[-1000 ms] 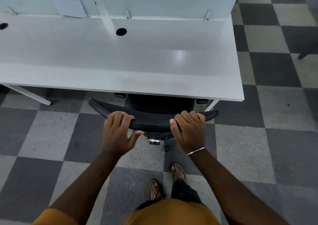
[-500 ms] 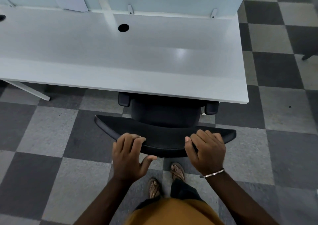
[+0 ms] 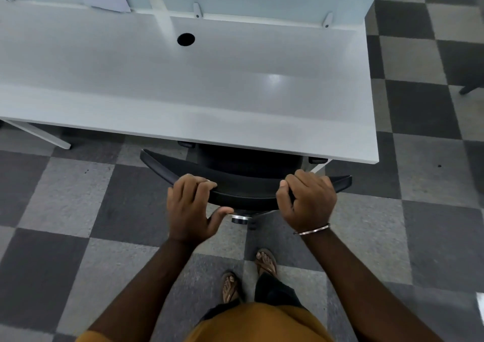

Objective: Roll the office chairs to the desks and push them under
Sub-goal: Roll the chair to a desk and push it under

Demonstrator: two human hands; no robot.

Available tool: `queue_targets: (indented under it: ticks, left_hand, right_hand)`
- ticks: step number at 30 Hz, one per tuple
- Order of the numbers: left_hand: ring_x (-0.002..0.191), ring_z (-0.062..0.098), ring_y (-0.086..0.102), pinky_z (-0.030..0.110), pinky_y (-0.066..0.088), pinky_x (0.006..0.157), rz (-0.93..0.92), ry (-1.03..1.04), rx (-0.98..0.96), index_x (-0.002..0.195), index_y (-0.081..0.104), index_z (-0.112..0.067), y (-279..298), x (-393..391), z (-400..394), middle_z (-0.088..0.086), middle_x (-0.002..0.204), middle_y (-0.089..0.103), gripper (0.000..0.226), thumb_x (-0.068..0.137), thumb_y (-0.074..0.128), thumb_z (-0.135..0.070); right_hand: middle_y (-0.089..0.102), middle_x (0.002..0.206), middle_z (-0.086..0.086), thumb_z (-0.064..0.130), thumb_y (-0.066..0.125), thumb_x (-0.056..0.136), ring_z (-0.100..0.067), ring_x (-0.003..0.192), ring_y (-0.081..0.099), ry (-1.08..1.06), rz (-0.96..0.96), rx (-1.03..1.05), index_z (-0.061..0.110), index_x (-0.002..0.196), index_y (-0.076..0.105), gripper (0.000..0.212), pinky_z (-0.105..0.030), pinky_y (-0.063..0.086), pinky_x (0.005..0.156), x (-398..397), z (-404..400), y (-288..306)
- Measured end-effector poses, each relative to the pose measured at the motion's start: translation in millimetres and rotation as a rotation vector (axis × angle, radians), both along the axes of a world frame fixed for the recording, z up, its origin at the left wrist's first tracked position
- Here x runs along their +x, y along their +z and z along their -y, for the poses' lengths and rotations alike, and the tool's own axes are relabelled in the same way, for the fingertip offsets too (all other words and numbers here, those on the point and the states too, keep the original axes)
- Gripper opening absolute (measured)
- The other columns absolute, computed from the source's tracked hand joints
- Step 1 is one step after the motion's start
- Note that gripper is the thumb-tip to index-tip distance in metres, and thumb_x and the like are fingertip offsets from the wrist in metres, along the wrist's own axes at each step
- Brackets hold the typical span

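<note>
Person, head view, places given relative to mustard-yellow shirt point(image 3: 259, 323) at bottom edge.
- Shirt: plain, no print visible; short sleeve edge at its left, bottom-left corner.
- Forearms: bare, extend up from either side of shirt.
- Left hand point(image 3: 190, 210): no ring or band visible.
- Right hand point(image 3: 307, 200): thin metal bangle point(image 3: 313, 229) at wrist, silver tone, plain.
- Dark garment point(image 3: 275, 290) directly above shirt, lower body.
- Feet just above shirt: brown open-toe sandals point(image 3: 230, 288), thong strap.
</note>
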State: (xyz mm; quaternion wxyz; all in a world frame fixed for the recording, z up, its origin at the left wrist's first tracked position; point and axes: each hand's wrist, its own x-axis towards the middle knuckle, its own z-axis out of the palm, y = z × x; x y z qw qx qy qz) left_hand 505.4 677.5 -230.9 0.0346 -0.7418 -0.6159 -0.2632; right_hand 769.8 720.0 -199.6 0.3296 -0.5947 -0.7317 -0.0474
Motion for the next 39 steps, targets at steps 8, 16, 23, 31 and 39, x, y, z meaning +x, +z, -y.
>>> queue_targets:
  ticks: [8, 16, 23, 31, 39]
  left_hand:
    - [0.117, 0.034, 0.055, 0.048, 0.042, 0.085, -0.018, 0.021, -0.055, 0.11, 0.068, -0.008, 13, -7, -15, 0.01, 0.117, 0.06, 0.068, 0.094, 0.047, -0.071]
    - [0.137, 0.028, 0.05, 0.06, 0.026, 0.118, -0.214, -0.037, -0.162, 0.121, 0.067, -0.014, 23, -54, -9, 0.005, 0.128, 0.063, 0.082, 0.083, 0.055, -0.085]
    - [0.104, 0.031, 0.06, 0.048, 0.032, 0.118, -0.229, -0.084, -0.116, 0.105, 0.068, -0.008, 36, -54, -29, 0.006, 0.104, 0.064, 0.082, 0.079, 0.063, -0.085]
    - [0.145, 0.03, 0.042, 0.055, 0.022, 0.126, -0.122, 0.001, -0.217, 0.132, 0.062, -0.009, 33, -44, -3, 0.007, 0.141, 0.057, 0.087, 0.083, 0.063, -0.081]
    - [0.16, 0.021, 0.014, 0.051, 0.022, 0.128, 0.136, 0.075, -0.269, 0.162, 0.033, -0.013, 39, -43, 40, -0.001, 0.173, 0.019, 0.086, 0.094, 0.075, -0.046]
  right_hand:
    - [0.044, 0.064, 0.0, 0.026, 0.049, 0.097, -0.024, 0.058, 0.042, 0.044, 0.021, 0.017, 0.02, 0.064, 0.047, 0.033, -0.038, 0.032, 0.058, -6, -14, -1]
    - [0.042, 0.062, 0.003, 0.025, 0.056, 0.096, -0.02, 0.058, 0.039, 0.066, 0.024, -0.038, 0.021, 0.062, 0.048, 0.035, -0.036, 0.03, 0.058, -14, 7, 1]
    - [0.04, 0.061, 0.002, 0.026, 0.052, 0.096, -0.021, 0.056, 0.039, 0.077, -0.023, -0.022, 0.02, 0.061, 0.045, 0.036, -0.038, 0.034, 0.055, -2, -8, 6]
    - [0.045, 0.065, 0.004, 0.021, 0.063, 0.098, -0.02, 0.061, 0.042, 0.263, -0.151, -0.074, 0.017, 0.063, 0.051, 0.037, -0.04, 0.037, 0.059, -24, 6, 19]
    - [0.044, 0.066, 0.003, 0.019, 0.065, 0.097, -0.018, 0.063, 0.041, 0.596, -0.247, -0.105, 0.015, 0.064, 0.053, 0.036, -0.041, 0.036, 0.06, -113, 3, 43]
